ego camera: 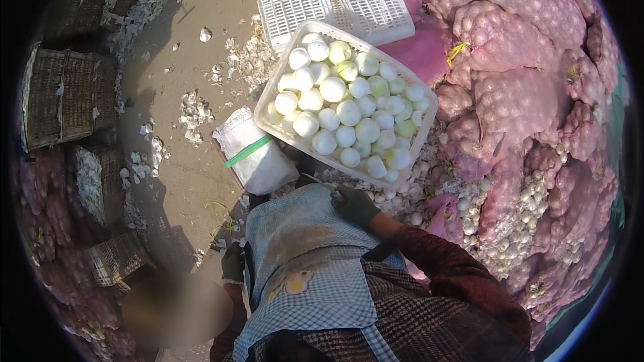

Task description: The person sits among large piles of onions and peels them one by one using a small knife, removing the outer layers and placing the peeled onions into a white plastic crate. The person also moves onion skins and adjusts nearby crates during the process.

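My right hand [356,207], in a dark green glove, rests on the lap of a blue checked apron [282,216]. It grips the handle of a small knife [339,195], whose curved blade points towards the upper left. Low at my left side hangs my left hand [232,263], also gloved; its fingers are too dark to make out. Before me a white plastic crate [427,133] is heaped with peeled onions [348,112], mostly white and some greenish. Left of the crate's near corner lies a white wrapped bundle [266,166] with a green band.
Upturned white crates [292,0] stand behind the onion crate. Pink mesh sacks of onions [518,100] pile up on the right, above loose small onions [518,216]. Peel scraps [193,115] litter the ground. Wicker baskets [60,95] line the left; a blurred patch covers the lower left.
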Tool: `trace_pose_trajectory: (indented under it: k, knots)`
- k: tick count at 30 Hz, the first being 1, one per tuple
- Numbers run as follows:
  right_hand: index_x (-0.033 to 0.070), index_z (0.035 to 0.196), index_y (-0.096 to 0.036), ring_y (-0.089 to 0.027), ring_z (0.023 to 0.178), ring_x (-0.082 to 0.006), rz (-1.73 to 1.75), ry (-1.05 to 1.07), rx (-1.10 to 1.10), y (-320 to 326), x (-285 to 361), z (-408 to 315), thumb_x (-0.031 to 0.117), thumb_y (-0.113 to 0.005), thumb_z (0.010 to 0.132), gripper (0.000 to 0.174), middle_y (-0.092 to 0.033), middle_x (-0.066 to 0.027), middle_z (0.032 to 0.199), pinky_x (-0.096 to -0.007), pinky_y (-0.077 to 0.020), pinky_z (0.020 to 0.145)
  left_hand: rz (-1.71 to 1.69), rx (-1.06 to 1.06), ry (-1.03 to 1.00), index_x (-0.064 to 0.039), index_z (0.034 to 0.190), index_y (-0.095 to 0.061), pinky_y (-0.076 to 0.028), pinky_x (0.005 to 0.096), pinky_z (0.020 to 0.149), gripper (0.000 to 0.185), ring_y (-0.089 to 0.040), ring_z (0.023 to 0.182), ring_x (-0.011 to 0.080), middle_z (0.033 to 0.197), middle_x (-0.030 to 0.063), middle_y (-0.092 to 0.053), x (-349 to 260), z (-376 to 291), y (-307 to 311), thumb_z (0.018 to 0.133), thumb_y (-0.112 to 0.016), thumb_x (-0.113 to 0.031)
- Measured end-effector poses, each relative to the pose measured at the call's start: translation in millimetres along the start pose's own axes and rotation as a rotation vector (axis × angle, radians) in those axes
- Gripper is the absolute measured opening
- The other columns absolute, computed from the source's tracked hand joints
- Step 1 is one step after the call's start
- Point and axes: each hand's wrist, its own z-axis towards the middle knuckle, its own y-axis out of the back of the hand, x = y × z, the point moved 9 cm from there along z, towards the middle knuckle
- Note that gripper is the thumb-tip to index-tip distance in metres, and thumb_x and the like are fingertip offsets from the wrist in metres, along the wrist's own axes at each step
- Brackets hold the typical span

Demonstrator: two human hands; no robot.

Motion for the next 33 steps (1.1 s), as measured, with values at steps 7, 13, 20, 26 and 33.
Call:
trace_pose_trajectory:
  k: [7, 13, 20, 26, 33]
  knots:
    - [0.008, 0.108, -0.063, -0.067, 0.083, -0.0437, 0.13, -0.085, -0.18, 20.4, -18.1, -14.3, 0.026, -0.063, 0.088, 0.027, -0.069, -0.0223, 0.088, -0.0514, -0.0539, 0.075, 0.015, 0.157, 0.085, -0.009, 0.124, -0.067, -0.053, 0.0315, 0.059, 0.035, -0.065, 0.074, 0.0188, 0.095, 0.0061, -0.067, -68.7, 31.5, -46.5, 0.091, -0.067, -0.022]
    - [0.009, 0.116, -0.064, -0.07, 0.088, -0.0404, 0.185, -0.166, -0.242, 16.3, -19.3, -14.8, 0.027, -0.066, 0.089, 0.033, -0.071, -0.0225, 0.093, -0.0491, -0.0547, 0.078, -0.093, 0.208, 0.028, -0.005, 0.13, -0.061, -0.058, 0.0359, 0.068, 0.041, -0.065, 0.077, 0.0231, 0.111, 0.0109, -0.064, -107.8, 43.4, -36.2, 0.093, -0.068, -0.021]
    - [0.011, 0.119, -0.066, -0.07, 0.087, -0.0375, 0.532, -0.375, -0.598, 11.8, -30.4, -76.3, 0.029, -0.071, 0.089, 0.036, -0.071, -0.0188, 0.093, -0.0457, -0.0546, 0.078, 0.639, 0.311, -0.153, -0.005, 0.131, -0.064, -0.055, 0.0339, 0.063, 0.042, -0.064, 0.074, 0.0201, 0.102, 0.009, -0.067, -174.4, 92.9, -24.1, 0.093, -0.069, -0.022]
    - [0.007, 0.11, -0.069, -0.069, 0.078, -0.0261, 0.811, -1.071, -0.965, -138.6, -116.2, -203.8, 0.032, -0.074, 0.086, 0.035, -0.071, -0.0151, 0.085, -0.0388, -0.0536, 0.073, 1.271, 0.685, -0.869, -0.002, 0.13, -0.063, -0.053, 0.0363, 0.089, 0.045, -0.066, 0.1, 0.0269, 0.116, 0.0156, -0.068, -256.9, 69.5, -165.7, 0.093, -0.07, -0.026]
    - [0.005, 0.1, -0.071, -0.06, 0.056, -0.017, 1.326, -1.261, -1.136, -319.7, -134.3, -237.1, 0.031, -0.069, 0.088, 0.029, -0.064, -0.0037, 0.071, -0.0335, -0.0498, 0.053, 1.39, 1.246, -1.181, -0.003, 0.131, -0.061, -0.051, 0.0444, 0.097, 0.045, -0.062, 0.116, 0.0379, 0.125, 0.0217, -0.065, -187.2, -51.4, -333.5, 0.093, -0.067, -0.026]
